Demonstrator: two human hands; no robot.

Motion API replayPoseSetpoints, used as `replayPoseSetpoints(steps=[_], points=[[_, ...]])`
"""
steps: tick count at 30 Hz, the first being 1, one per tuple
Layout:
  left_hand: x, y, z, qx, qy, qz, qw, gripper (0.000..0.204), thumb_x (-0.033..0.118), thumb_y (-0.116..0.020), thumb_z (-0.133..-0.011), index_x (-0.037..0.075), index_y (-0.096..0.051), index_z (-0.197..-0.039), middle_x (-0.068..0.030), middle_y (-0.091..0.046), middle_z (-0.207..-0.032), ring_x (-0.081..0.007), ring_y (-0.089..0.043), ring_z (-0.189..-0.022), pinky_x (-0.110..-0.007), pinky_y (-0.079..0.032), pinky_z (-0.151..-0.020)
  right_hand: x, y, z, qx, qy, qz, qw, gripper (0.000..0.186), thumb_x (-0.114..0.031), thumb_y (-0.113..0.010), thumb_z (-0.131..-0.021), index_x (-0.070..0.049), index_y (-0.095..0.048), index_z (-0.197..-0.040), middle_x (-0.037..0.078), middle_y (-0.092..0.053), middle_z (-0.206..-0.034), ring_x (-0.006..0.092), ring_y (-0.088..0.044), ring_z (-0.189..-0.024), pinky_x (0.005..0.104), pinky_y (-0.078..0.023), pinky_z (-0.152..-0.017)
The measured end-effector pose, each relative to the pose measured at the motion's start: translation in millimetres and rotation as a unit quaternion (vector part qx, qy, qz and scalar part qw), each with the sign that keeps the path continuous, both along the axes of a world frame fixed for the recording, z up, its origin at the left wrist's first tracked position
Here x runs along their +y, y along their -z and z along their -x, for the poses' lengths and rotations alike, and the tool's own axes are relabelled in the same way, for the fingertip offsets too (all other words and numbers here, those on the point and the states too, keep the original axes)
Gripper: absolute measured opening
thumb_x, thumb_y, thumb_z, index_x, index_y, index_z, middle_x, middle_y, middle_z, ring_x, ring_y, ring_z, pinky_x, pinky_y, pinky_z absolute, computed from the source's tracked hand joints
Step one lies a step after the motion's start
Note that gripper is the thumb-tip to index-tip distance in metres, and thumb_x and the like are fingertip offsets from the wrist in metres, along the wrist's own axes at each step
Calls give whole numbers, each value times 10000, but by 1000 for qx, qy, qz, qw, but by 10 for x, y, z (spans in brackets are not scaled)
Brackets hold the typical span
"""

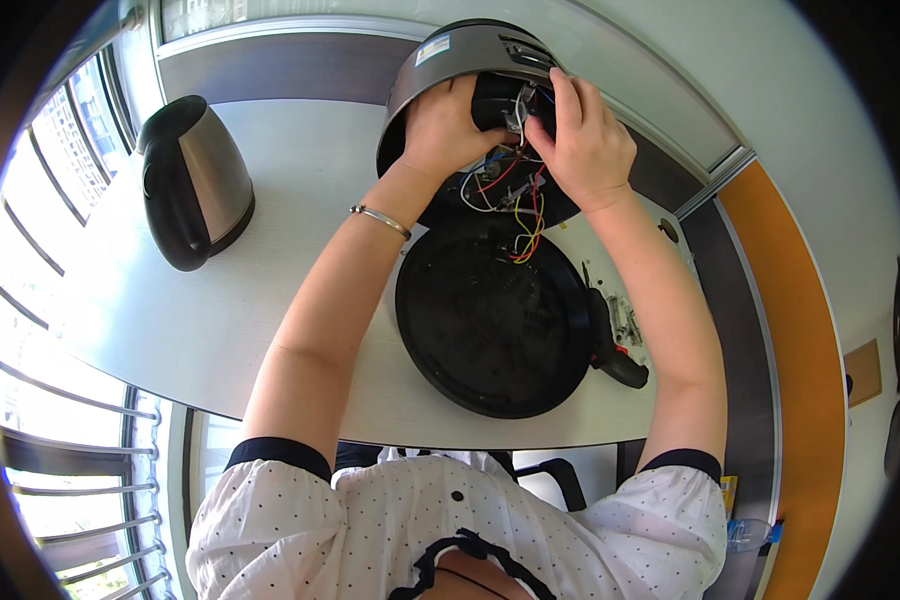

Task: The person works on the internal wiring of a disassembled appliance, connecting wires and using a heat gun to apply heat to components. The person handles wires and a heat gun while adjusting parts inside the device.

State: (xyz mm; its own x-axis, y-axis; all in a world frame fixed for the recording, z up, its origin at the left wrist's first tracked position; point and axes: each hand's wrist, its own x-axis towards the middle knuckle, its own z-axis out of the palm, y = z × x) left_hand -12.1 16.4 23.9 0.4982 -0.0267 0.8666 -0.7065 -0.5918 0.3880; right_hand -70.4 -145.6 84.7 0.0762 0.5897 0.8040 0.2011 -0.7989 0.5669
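A dark grey round appliance housing stands tilted at the back of the table, open toward me, with red, yellow, white and blue wires inside. My left hand reaches into it, fingers curled and tips hidden, thumb near the wiring. My right hand grips at the housing's right side, index finger at the rim and thumb beside a small metal fitting inside. In front lies a black round lid-like part, joined to the housing by wires.
A steel-and-black kettle stands on the left of the white table. A black tool with red trim and small metal pieces lie right of the black part. Barred windows are at left, an orange panel at right, a plastic bottle low right.
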Motion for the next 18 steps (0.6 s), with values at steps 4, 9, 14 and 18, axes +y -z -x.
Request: replayPoseSetpoints(steps=[4, 9, 14, 18], points=[[-23, 36, -32, -19, -8, 1, 1000, 825, 355, -829, -561, 29, -494, -1240, -223, -574, -1138, -379, -541, -1076, -456, -437, -907, 1, 7, 26, 32, 12, -23, 999, 516, -298, -707, -727, -84, -561, -1173, 40, -608, -1034, 200, -642, -798, 302, -536, -600], [-19, 75, -61, -42, -11, 25, 999, 757, 294, -824, -566, 22, -522, -1205, -201, -593, -1127, -371, -552, -1068, -439, -438, -919, 4, -45, 110, 92, -21, -44, 995, 533, -309, -723, -719, -105, -560, -1183, 27, -603, -1077, 209, -631, -887, 311, -538, -670], [-19, 94, -100, -75, -13, 43, 996, 744, 303, -843, -566, 0, -554, -1181, -191, -610, -1124, -370, -570, -1059, -429, -454, -914, -72, -84, 191, 156, -68, -64, 983, 575, -292, -753, -694, -112, -544, -1199, 34, -590, -1146, 220, -623, -958, 310, -535, -702], [-29, 86, -80, -87, -28, 34, 995, 811, 383, -882, -530, -8, -566, -1165, -192, -621, -1108, -367, -582, -1045, -426, -460, -909, -216, -81, 167, 180, -72, -70, 978, 639, -241, -781, -654, -118, -515, -1221, 26, -572, -1190, 208, -612, -991, 325, -537, -722]])
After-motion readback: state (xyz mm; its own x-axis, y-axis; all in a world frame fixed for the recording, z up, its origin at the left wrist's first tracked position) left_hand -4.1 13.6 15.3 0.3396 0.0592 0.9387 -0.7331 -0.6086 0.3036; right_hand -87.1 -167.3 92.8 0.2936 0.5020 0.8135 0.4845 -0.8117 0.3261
